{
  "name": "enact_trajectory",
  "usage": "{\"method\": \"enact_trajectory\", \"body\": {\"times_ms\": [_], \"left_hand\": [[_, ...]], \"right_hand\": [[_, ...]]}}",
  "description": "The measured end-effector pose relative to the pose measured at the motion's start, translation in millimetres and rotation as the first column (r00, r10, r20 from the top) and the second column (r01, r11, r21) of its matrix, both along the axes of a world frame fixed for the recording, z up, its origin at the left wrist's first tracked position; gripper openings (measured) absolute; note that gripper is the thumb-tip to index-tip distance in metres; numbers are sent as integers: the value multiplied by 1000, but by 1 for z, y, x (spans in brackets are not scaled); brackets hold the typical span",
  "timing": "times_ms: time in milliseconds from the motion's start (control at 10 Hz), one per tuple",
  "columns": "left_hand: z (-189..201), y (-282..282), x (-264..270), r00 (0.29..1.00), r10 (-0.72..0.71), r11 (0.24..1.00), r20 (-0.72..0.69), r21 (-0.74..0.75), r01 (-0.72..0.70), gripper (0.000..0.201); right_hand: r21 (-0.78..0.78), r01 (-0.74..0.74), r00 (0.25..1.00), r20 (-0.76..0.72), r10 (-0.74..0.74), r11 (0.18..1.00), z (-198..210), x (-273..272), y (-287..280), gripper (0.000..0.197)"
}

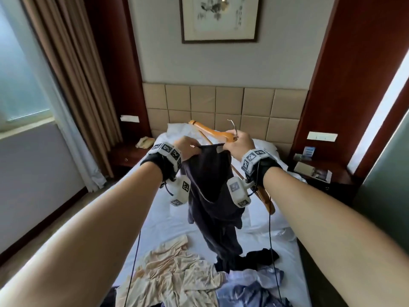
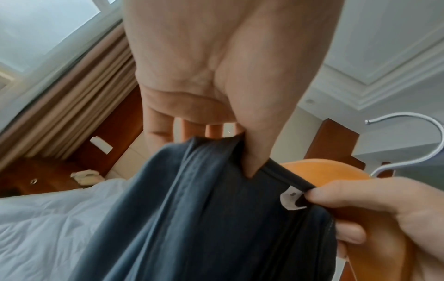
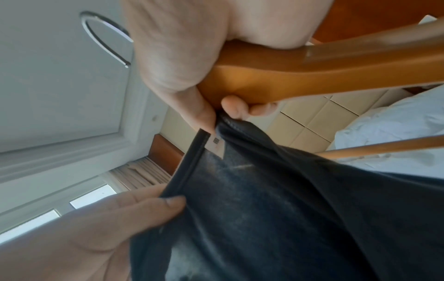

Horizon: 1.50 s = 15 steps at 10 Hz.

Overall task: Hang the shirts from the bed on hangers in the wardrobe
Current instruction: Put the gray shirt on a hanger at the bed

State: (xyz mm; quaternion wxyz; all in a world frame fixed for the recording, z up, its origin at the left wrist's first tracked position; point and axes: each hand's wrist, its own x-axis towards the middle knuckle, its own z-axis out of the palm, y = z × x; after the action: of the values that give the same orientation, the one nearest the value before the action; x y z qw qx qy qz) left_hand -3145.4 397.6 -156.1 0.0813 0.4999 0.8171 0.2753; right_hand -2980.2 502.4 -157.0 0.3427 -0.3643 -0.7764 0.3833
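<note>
A dark navy shirt (image 1: 212,189) hangs in the air above the bed (image 1: 168,220), stretched by its collar between both hands. My left hand (image 1: 188,147) pinches the collar's left end (image 2: 216,152) between thumb and fingers. My right hand (image 1: 240,144) grips the neck of an orange wooden hanger (image 1: 212,130) and also pinches the collar (image 3: 216,129) beside a white label (image 3: 217,145). The hanger's metal hook (image 1: 233,126) points up; one wooden arm (image 1: 264,196) slants down behind the shirt. More shirts lie on the bed: a cream one (image 1: 174,269), a light blue one (image 1: 254,289), a black one (image 1: 256,258).
A padded headboard (image 1: 223,103) and a white pillow (image 1: 183,129) are beyond the hands. Nightstands flank the bed, the left with a phone (image 1: 143,142), the right (image 1: 316,171) with papers. Brown curtains (image 1: 73,69) and a window are at the left. No wardrobe is in view.
</note>
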Motion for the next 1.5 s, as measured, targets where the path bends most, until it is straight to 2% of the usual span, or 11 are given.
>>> {"method": "enact_trajectory", "body": {"times_ms": [200, 300, 400, 600, 800, 1000, 1100, 1200, 1300, 1400, 1500], "left_hand": [[32, -25, -24, 977, 84, 987, -196, -120, -109, 22], [40, -38, -37, 966, 166, 982, -197, -60, -181, 26], [48, -49, -48, 966, 243, 970, -89, 25, -242, 33], [65, -70, -69, 957, 197, 934, 214, 255, -250, 26], [79, -101, -94, 900, 337, 871, 277, 270, -409, 24], [79, -124, -113, 882, 399, 850, 252, 259, -458, 29], [75, -127, -118, 835, 168, 894, 524, 276, -353, 37], [77, -129, -123, 736, 53, 919, 675, 255, -301, 44], [82, -125, -126, 737, 53, 940, 674, 215, -265, 46], [87, -126, -118, 754, 50, 970, 655, 147, -192, 40], [92, -122, -112, 751, 93, 990, 654, 17, -138, 27]], "right_hand": [[109, 38, 999, 7, -38, 993, 37, -5, -31, 39], [177, 8, 995, 97, -25, 984, 44, -11, -45, 52], [249, 35, 975, 204, -87, 968, 46, -20, -58, 58], [357, 209, 891, 315, -328, 911, 39, -31, -77, 40], [379, 316, 837, 321, -443, 870, 26, -34, -88, 33], [111, 375, 875, 285, -391, 921, 25, -32, -92, 32], [-38, 348, 918, 218, -332, 937, 27, -29, -92, 32], [-148, 343, 935, 145, -323, 928, 27, -29, -92, 35], [-183, 355, 935, 94, -343, 917, 26, -28, -90, 35], [-210, 341, 939, 125, -321, 916, 26, -24, -85, 41], [-246, 293, 954, 143, -264, 924, 29, -18, -80, 75]]}}
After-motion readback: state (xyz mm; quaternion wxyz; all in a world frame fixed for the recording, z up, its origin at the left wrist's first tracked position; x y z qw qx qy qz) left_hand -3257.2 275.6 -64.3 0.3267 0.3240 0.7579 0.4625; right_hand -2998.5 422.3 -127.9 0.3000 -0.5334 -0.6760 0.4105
